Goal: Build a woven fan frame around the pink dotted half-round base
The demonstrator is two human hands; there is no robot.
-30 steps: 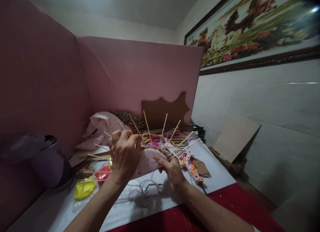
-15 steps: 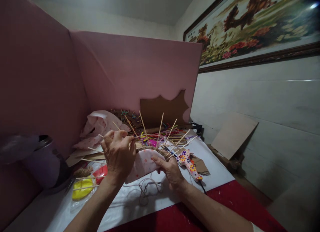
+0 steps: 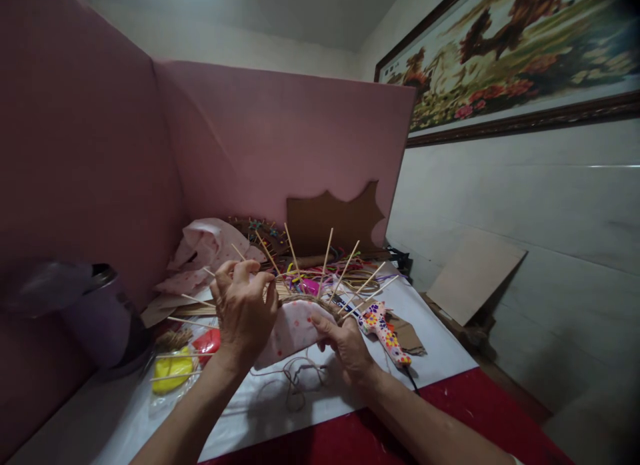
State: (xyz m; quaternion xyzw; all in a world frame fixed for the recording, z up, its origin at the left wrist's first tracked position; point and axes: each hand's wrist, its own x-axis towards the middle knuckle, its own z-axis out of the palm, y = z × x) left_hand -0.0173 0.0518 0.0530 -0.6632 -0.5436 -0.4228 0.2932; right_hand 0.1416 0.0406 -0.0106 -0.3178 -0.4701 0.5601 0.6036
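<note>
My right hand grips the lower right edge of a fabric-covered disc, pale pink with small orange-red spots, its thumb lying on the cloth. Thin wooden sticks fan out from the disc's rim. Brown twine runs along the upper rim at the sticks' bases. At the upper left of the disc, my left hand has its fingers bent in a pinch, with a thin strand of twine passing from them behind the sticks. The fingertips are partly hidden. Loose twine hangs or lies in loops below the disc.
A flower-patterned glue gun lies right, by a cardboard scrap. Yellow and red packets lie left, near a purple container. Spotted cloth, coloured cords and cut cardboard are behind.
The whole view has shifted slightly, so everything sits a little further right. Both hands keep nearly the same hold on the disc and the twine.
</note>
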